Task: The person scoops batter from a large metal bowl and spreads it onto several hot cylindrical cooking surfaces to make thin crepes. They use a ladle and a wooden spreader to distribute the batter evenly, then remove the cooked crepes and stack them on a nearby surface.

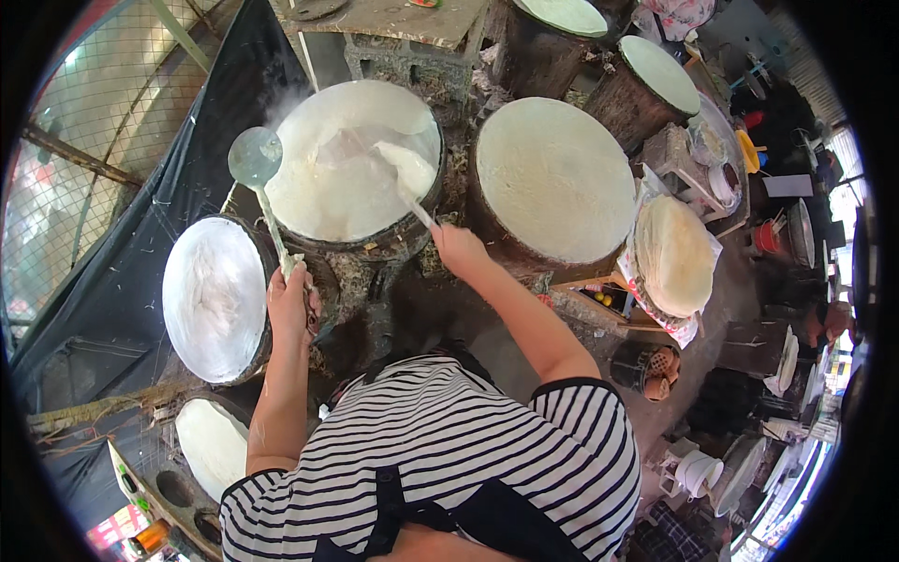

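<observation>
While the left hand (pixel 288 298) is closed around the lower end of a long ladle (pixel 256 157), its fingers curled about the handle, the ladle's round bowl points away from the body, in line with the left edge of a large round griddle (pixel 361 249). Whether bowl and griddle touch, I cannot tell.

Clamped too, the right hand (pixel 457 249) grips a pale stick (pixel 420 212) near the griddle's right rim, the knuckles upward and the fingers mostly hidden underneath. The far end of the stick reaches in over the griddle and meets a raised white lump (pixel 406 169); whether that is batter or part of the tool is unclear. Pale batter (pixel 323 206) covers the griddle around it, with steam above.

Just beside, on the right, stands a second griddle (pixel 506 247) with a pale layer on top, and beyond it lies a stack of thin round sheets (pixel 674 258). Near the left forearm sits a whitish round pan (pixel 178 281).
</observation>
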Available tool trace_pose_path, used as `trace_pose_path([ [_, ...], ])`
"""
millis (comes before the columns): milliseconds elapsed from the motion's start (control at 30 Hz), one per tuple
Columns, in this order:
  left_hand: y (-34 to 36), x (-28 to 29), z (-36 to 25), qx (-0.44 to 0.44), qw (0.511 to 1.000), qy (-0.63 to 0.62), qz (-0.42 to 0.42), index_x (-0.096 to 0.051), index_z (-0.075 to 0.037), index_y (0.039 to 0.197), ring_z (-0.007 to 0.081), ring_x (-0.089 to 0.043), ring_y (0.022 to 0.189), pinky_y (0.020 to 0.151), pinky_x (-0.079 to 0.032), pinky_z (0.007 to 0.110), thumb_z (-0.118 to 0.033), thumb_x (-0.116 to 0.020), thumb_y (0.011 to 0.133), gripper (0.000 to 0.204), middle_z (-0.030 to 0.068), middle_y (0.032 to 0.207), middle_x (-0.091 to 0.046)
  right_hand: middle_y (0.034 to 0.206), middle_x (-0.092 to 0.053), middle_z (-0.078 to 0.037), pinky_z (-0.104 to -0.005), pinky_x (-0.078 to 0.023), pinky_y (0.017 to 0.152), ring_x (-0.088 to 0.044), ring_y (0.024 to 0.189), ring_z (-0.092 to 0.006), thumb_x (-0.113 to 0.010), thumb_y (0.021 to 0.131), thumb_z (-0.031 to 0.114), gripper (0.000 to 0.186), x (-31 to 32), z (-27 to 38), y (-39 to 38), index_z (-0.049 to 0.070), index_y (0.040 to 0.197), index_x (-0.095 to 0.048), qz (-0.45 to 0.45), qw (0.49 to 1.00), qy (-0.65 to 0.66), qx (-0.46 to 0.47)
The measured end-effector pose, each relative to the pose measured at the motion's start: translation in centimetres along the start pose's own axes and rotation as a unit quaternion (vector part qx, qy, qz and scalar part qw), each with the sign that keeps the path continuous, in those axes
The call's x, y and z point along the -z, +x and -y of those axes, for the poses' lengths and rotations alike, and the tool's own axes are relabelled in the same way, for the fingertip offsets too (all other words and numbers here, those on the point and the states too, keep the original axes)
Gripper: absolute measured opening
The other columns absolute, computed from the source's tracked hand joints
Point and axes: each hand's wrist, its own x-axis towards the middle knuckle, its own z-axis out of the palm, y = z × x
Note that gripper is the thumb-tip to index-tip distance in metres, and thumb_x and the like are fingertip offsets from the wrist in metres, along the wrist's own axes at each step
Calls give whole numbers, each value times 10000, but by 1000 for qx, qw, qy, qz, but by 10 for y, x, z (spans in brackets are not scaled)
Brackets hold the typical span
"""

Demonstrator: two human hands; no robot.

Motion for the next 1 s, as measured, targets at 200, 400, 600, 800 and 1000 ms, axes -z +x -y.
trace_pose_path([
  [200,7,26,-2,19,999,-8,-30,-458,-90,883,95,-432,406,333,-337,233,-165,-537,895,109,0,637,-464,601,-614,-142,-415,-521,528,-637,568,-309,-474,909,302,310,39,15,50,60,725,-533,-81,985,-120,-95],
  [400,13,31,-12,-2,999,-12,-37,-447,-76,880,95,-438,405,334,-351,236,-158,-528,896,117,7,636,-461,798,-600,-203,-431,-509,608,-622,673,-353,-433,887,168,261,67,29,136,29,1103,-482,-47,992,-90,-68],
  [600,28,28,0,17,1000,-15,-10,-446,-89,865,89,-432,399,320,-338,232,-158,-526,895,110,1,628,-462,784,-590,-222,-450,-502,614,-614,681,-370,-487,805,89,541,23,45,58,30,1318,-326,-40,989,-25,-141],
  [800,28,7,-7,39,999,6,33,-442,-101,845,79,-429,407,328,-340,221,-172,-517,911,123,-7,638,-459,846,-596,-216,-470,-494,643,-615,727,-383,-452,831,94,497,36,73,43,50,1311,-331,-68,983,22,-167],
  [1000,31,6,-1,27,997,5,74,-445,-101,846,80,-437,409,333,-352,226,-174,-509,915,119,-4,645,-472,836,-587,-214,-469,-494,615,-612,691,-383,-443,850,118,503,22,65,37,56,1332,-317,-52,984,2,-171],
])
